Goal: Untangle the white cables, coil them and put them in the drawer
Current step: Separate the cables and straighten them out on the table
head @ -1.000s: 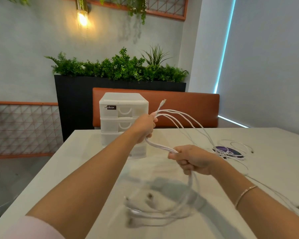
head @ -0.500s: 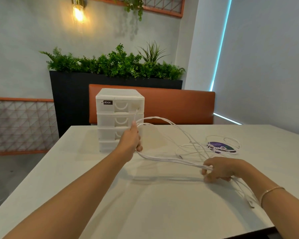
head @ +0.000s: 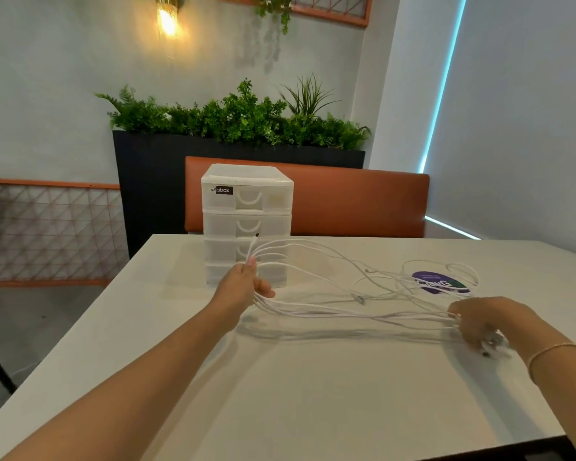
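Two hands are working here: the left hand (head: 241, 287) and the right hand (head: 482, 322) are gripping one bundle of white cables (head: 346, 312) between them; its strands are overlapping too much to count. Just beyond the left hand, one drawer unit (head: 246, 224) is showing four drawers. Beyond the right hand, one purple sticker (head: 441, 282) is lying.

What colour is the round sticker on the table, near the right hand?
Mostly purple with white lettering, the round sticker shows in the head view.
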Demonstrator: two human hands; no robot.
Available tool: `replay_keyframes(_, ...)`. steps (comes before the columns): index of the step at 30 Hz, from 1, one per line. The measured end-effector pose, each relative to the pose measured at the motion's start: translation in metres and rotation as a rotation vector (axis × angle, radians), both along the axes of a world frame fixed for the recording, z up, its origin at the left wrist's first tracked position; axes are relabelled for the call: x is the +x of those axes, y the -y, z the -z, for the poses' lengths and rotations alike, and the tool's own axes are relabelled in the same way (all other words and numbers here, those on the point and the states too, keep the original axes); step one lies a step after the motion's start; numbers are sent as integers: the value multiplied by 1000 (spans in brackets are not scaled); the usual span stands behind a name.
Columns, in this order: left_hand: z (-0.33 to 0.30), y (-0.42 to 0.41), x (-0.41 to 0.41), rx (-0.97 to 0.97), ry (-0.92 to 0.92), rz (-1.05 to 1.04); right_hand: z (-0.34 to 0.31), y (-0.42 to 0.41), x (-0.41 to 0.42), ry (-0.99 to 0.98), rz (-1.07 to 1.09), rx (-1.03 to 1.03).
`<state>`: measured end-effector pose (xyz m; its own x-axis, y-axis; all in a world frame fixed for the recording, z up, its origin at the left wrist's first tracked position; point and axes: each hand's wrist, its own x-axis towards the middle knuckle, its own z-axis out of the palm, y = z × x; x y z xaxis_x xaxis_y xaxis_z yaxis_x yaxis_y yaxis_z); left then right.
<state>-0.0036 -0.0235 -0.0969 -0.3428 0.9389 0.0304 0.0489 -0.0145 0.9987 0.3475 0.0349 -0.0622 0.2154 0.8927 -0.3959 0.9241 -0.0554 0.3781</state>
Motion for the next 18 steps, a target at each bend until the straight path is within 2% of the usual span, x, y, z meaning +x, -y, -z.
replay_keyframes(6,8,5,8,-28,162,-48,-6,1,-21,129,-38,-23)
replay_keyframes(8,12,7,8,-22,188,-66,-12,15,-48,43,-154,57)
replay_keyframes(10,15,8,9,-5,182,-76,-18,34,-89,-247,-406,199)
replay_keyframes(11,16,9,10,0,169,-77,-19,43,-112,-458,-521,278)
replay_keyframes(13,17,11,11,4,139,-76,-16,56,-156,-846,-616,416)
replay_keyframes(15,17,15,10,17,93,-63,-10,57,-191,-1016,-578,512)
replay_keyframes(18,17,23,3,17,-113,-40,0,58,-227,-1452,-283,327)
